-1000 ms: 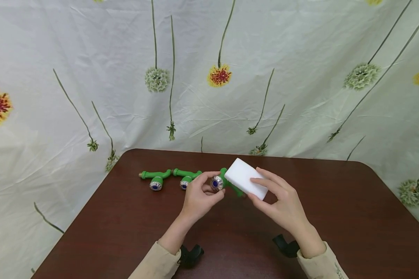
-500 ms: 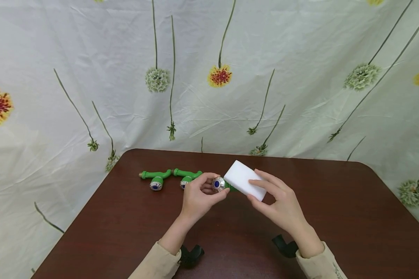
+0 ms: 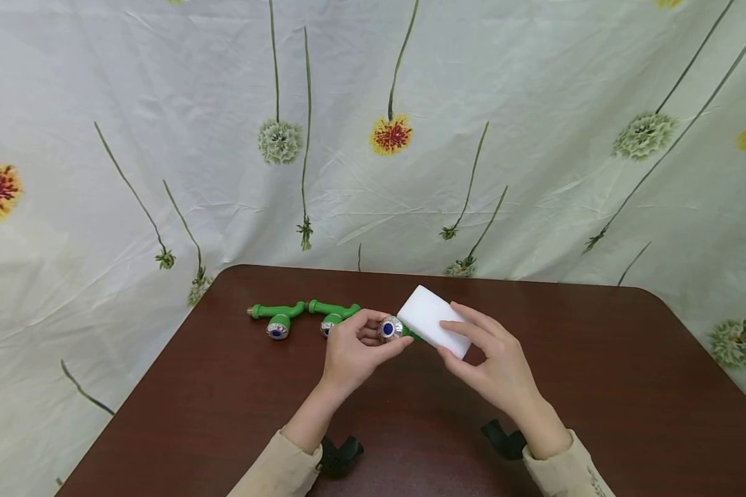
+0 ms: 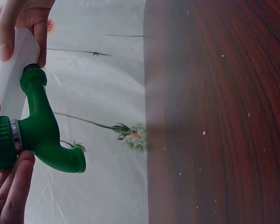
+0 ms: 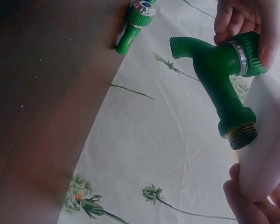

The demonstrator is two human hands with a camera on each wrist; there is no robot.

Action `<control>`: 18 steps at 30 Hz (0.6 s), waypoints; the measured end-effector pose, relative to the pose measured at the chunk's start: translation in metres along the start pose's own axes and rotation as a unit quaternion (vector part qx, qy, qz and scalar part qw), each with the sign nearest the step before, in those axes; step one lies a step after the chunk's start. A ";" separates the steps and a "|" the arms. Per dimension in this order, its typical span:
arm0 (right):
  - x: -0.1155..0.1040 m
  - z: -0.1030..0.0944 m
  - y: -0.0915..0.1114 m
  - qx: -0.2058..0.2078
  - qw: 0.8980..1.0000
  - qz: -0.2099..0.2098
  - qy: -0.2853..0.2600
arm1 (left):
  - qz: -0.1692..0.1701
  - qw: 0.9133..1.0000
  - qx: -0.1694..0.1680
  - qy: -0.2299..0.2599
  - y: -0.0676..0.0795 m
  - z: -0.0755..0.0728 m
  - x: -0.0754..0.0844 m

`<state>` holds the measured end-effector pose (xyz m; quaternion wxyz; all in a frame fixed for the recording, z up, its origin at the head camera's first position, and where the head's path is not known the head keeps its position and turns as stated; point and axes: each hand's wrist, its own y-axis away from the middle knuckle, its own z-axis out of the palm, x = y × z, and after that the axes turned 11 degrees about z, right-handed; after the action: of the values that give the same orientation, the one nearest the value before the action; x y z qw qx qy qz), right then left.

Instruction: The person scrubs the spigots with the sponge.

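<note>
My left hand [image 3: 353, 355] grips a green faucet [image 4: 39, 123] by its round knob, whose silver top with a blue centre faces the head camera. Lifted off the table, the faucet shows its curved spout and brass-coloured threaded end in the right wrist view. A white sponge block [image 3: 432, 319] is pinched between the thumb and fingers of my right hand [image 3: 496, 359]. The sponge lies against the faucet on the knob side and hides most of its body in the head view.
Two more green faucets [image 3: 278, 321] lie in a row at the back left of the dark brown table [image 3: 224, 414], the nearer one partly behind my left hand. A white flower-print cloth [image 3: 534, 172] hangs behind the table. Black straps [image 3: 342, 454] show at both wrists.
The faucet has turned in my left hand, so its body now sits mostly behind the sponge and its knob faces the head camera. The sponge has shifted slightly down and left.
</note>
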<state>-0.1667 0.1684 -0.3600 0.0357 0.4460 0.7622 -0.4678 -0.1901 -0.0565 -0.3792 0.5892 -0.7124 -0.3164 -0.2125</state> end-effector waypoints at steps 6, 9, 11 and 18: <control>-0.001 -0.001 -0.001 0.009 1.000 -0.004 0.002 | 0.007 1.000 0.003 0.001 0.001 0.001 -0.001; -0.002 0.000 0.000 0.011 1.000 -0.012 0.008 | 0.005 1.000 0.006 -0.007 0.000 0.002 0.000; -0.003 0.001 0.000 0.007 1.000 -0.012 0.012 | 0.002 1.000 0.010 -0.011 0.000 0.002 0.000; -0.003 -0.001 0.000 0.002 1.000 -0.017 0.025 | -0.006 1.000 0.020 -0.007 0.000 0.001 0.000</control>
<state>-0.1642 0.1665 -0.3583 0.0080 0.4450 0.7693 -0.4583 -0.1900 -0.0556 -0.3794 0.6000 -0.6997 -0.3296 -0.2046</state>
